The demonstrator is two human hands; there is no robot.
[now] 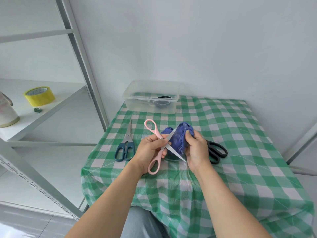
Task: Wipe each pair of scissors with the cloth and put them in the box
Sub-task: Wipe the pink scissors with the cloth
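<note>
From the head view there are three pairs of scissors in the open, one cloth and one box.

The pink-handled scissors with slim steel blades (158,157) are held above the middle of the table. They are spread into an X, with one oval handle loop up and the other down. The left hand (151,148) grips them around the pivot, fingers curled over the crossing. One blade slants down to the right, its tip close to the heel of the right hand. The other slants up against the cloth.

The crumpled, fuzzy blue cloth (178,140) is bunched in the right hand (197,152), whose fingers and thumb are curled round it. It presses against the blades.

Closed dark-teal-handled scissors (126,146) lie flat to the left of the hands, tips pointing away. Black-handled scissors (217,151) lie to the right, partly hidden behind the right hand.

The clear rectangular plastic box (145,107) stands lidless at the far edge of the table. Something dark and rounded sits inside it, but what it is cannot be told.

A green-and-white checked tablecloth (223,127) covers the table. On the white metal shelf (56,107) at the left sits one yellow roll of tape (39,96).
</note>
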